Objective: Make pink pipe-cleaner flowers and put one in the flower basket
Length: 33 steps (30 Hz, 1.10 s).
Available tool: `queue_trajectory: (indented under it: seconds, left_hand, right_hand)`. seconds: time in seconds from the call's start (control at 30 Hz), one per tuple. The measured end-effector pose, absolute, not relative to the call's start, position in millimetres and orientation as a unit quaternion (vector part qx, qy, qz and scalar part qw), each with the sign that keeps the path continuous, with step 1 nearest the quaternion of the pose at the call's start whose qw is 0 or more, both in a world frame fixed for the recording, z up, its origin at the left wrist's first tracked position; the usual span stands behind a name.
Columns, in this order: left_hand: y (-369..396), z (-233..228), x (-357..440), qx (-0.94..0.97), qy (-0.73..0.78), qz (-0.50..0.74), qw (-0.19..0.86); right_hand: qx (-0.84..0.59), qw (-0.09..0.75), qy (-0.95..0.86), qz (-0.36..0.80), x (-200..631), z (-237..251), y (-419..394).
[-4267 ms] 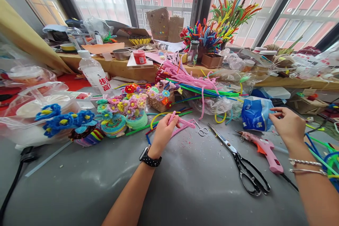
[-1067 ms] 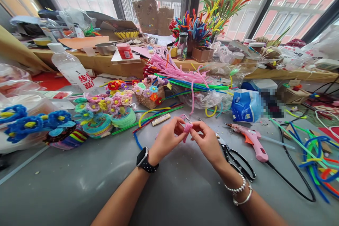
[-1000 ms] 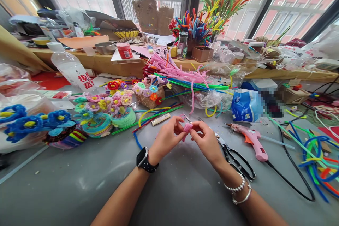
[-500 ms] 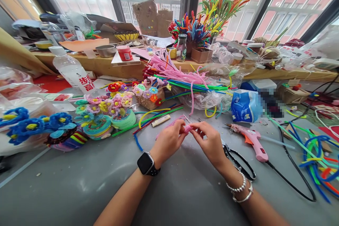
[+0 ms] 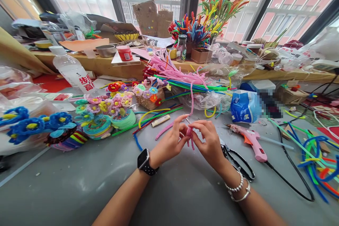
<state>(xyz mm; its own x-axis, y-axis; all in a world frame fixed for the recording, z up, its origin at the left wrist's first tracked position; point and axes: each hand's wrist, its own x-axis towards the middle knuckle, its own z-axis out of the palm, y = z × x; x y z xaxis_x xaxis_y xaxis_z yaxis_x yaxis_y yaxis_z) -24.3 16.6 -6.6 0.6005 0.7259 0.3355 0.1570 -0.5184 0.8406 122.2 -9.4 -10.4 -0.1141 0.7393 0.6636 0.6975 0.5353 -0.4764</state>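
Pink pipe cleaner (image 5: 189, 137): held at centre frame, just above the grey worktop (image 5: 79, 187), pinched between both hands so that it can be bent; its short ends hang down. Left hand (image 5: 171, 143): fingertips closed on the piece, wrist bearing a black watch (image 5: 144, 161). Right hand (image 5: 210, 143): fingertips closed on the same piece, wrist bearing bracelets. Scissors (image 5: 238, 162): laid just right of the hands, within reach. Pink glue gun (image 5: 250, 139): right of centre, corded. Finished flowers (image 5: 106, 111): grouped at left. Loose stems: heaped at upper centre.
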Motion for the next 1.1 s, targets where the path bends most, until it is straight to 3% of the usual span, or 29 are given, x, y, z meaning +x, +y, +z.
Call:
queue_trajectory:
  seconds: [0.37,0.53,0.83,1.1]
  left_hand:
    - [17.7,4.7,-22.6,0.604,0.28,0.373,0.646]
    - [18.9,6.1,-24.6,0.586,0.293,0.36,0.664]
    - [19.7,8.9,-30.4,0.597,0.284,0.31,0.683]
    - [21.7,2.9,-30.6,0.656,0.294,0.313,0.62]
  right_hand:
    - [-0.498,0.502,-0.707,0.024,120.6,-19.3,-13.1]
    - [-0.486,0.507,-0.712,0.028,121.3,-19.6,-12.6]
    - [-0.494,0.482,-0.688,0.223,121.1,-7.8,-11.4]
    - [-0.513,0.478,-0.682,0.208,121.1,-10.6,-11.4]
